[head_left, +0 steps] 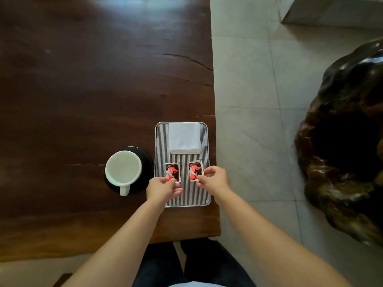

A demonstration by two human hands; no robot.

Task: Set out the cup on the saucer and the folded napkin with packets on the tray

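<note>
On the tray (pixel 204 191), below the napkin (pixel 184 137), the left hand (pixel 163 188) pinches one packet (pixel 172 172) and the right hand (pixel 214 179) pinches the other packet (pixel 195 170), and a quick pull could slide them crooked.

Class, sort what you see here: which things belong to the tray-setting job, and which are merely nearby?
Belongs to the job: white cup, dark saucer, folded napkin, left packet, right packet, ribbed tray.

Merely nearby: wooden table, carved dark wood stool, tiled floor.
</note>
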